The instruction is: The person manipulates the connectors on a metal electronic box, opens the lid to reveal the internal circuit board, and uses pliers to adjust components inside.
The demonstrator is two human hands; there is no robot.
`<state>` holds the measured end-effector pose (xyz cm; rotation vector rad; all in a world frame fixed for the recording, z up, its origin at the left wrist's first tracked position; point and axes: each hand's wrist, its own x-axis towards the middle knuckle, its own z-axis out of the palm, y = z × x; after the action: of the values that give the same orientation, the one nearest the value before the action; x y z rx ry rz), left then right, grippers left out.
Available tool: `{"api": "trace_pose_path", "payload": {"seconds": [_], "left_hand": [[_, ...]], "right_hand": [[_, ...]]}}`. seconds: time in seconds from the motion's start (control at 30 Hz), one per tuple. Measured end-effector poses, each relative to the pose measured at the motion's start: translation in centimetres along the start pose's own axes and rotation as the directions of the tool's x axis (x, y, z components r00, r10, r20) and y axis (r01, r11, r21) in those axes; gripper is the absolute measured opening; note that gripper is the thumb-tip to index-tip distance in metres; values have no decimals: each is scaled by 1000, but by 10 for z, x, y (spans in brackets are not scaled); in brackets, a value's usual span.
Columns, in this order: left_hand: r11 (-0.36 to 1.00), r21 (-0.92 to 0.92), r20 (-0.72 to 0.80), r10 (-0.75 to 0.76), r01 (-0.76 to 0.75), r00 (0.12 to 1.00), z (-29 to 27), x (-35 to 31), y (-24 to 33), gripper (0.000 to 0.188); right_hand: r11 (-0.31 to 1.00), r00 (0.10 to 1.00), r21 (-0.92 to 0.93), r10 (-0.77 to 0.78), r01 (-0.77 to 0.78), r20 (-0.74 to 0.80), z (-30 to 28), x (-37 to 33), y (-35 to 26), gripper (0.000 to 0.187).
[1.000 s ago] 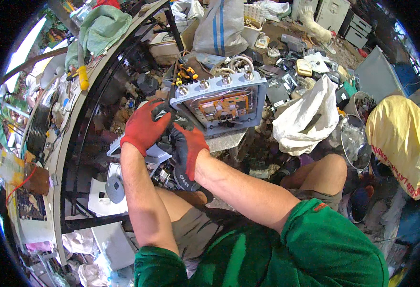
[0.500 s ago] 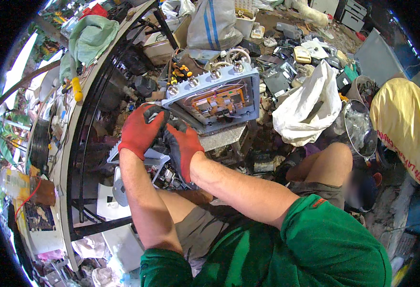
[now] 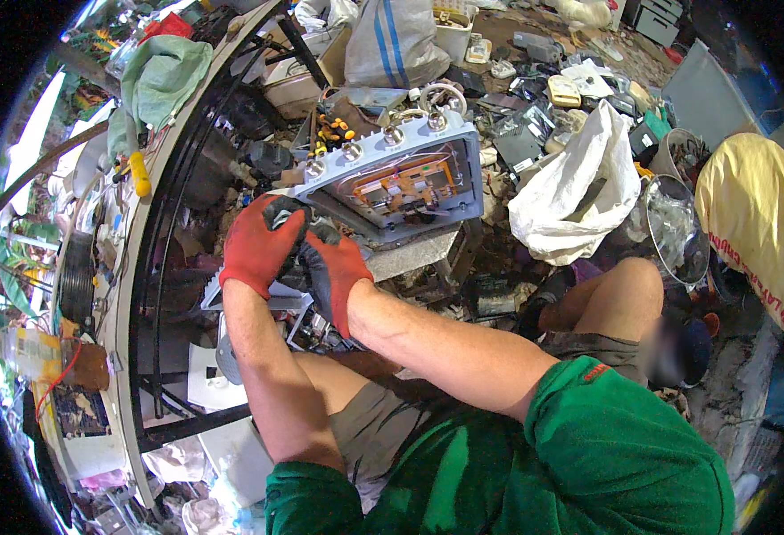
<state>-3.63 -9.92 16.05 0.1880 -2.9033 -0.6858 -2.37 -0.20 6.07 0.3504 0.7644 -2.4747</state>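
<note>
A grey metal housing (image 3: 474, 169) sits tilted on a low stone block (image 3: 407, 259), its open side toward me. Round metal connectors (image 3: 394, 135) line its upper edge, and an orange-brown circuit board (image 3: 419, 185) shows inside. Both hands wear red gloves with dark palms and meet at the housing's left lower corner. My left hand (image 3: 261, 241) has its fingers curled inward there. Beside it, my right hand (image 3: 338, 272) is closed too, fingers bent against the left ones. Whatever lies between the fingers is hidden by the gloves.
Yellow-and-black-handled tools (image 3: 334, 132) lie behind the housing. A black-framed table (image 3: 156, 267) runs along my left. To the right are an open white sack (image 3: 579, 201), a clear bucket (image 3: 677, 230) and a yellow sack (image 3: 753, 214). Scrap electronics (image 3: 521, 143) cover the ground beyond.
The whole view has shifted slightly. Both hands stay together at the housing's left corner, with the right hand's fingers a little closer to the left hand.
</note>
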Motion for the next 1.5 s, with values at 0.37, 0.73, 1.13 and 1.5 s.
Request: {"api": "trace_pose_path", "payload": {"seconds": [0.37,0.73,1.13,1.5], "left_hand": [[996,71,-85,59,-53,995,6,3,-17,44],[999,-4,-56,53,-54,997,7,4,-10,42],[993,26,-32,112,-112,993,9,9,-20,41],[995,50,-38,93,-91,995,12,8,-29,49]], "right_hand": [[995,994,-67,-84,79,-73,16,-23,-11,45],[998,997,9,-69,69,-47,8,-13,-6,37],[986,999,-158,-43,48,33,6,-19,-10,37],[906,994,-409,-102,110,40,5,-32,-18,40]]}}
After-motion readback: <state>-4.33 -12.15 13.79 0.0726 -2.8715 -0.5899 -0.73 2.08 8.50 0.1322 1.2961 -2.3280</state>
